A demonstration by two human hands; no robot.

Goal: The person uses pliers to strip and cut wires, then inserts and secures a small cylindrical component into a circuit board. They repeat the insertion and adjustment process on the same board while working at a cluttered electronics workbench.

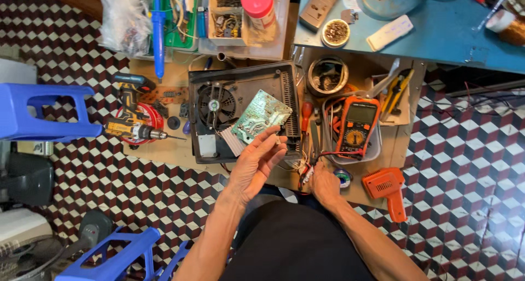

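Observation:
My left hand (257, 163) is raised palm-up and grips the lower edge of a green circuit board (261, 115), tilted above an opened black appliance casing (243, 112) with a round fan (217, 106). A wooden board (175, 149) on the floor carries the casing. My right hand (324, 183) rests low on that board, fingers closed around red and black test probes (307, 174). Their leads run up to an orange multimeter (358, 126) lying in a grey tray (373, 152).
A yellow-and-black cordless drill (131, 129) lies left of the casing. An orange soldering gun (389, 190) sits right of my right hand. Screwdrivers (307, 116), pliers (395, 94), a solder roll (327, 77) and clear parts boxes (240, 24) crowd the back. Blue stools (38, 110) stand left.

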